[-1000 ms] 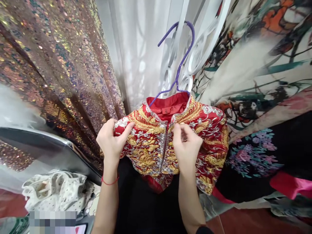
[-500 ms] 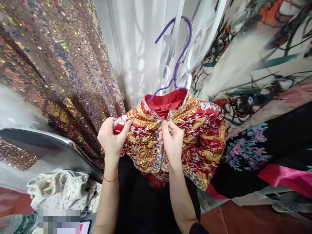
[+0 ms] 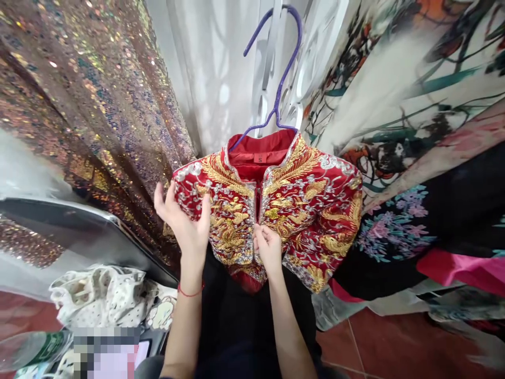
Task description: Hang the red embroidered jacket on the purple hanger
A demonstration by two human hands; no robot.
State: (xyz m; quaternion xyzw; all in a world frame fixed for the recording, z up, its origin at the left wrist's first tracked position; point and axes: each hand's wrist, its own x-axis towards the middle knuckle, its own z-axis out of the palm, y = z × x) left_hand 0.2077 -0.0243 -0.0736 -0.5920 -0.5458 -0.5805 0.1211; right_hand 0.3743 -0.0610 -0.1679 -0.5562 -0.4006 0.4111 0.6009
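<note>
A red jacket [image 3: 232, 210] with gold and silver embroidery hangs on a purple hanger [image 3: 281, 87], and an S label shows inside its stand-up collar. My right hand [image 3: 268, 247] pinches the zipper pull halfway down the front; the fingers hide the pull itself. Above that pinch the front edges part in a narrow gap, while below they meet. My left hand [image 3: 187, 226] is open, its fingers spread in front of the jacket's left-side shoulder and sleeve. It holds nothing.
A sequined cloth [image 3: 98, 79] hangs at left, patterned fabric [image 3: 426, 100] at right. White scrollwork [image 3: 303, 68] stands behind the hanger. A black-edged chair back [image 3: 98, 231], a dotted white cloth [image 3: 102, 297] and a plastic bottle [image 3: 31, 350] are at lower left.
My right hand has slid down the jacket front from the collar, and the zip has opened above it. My left hand has let go of the shoulder and spread its fingers.
</note>
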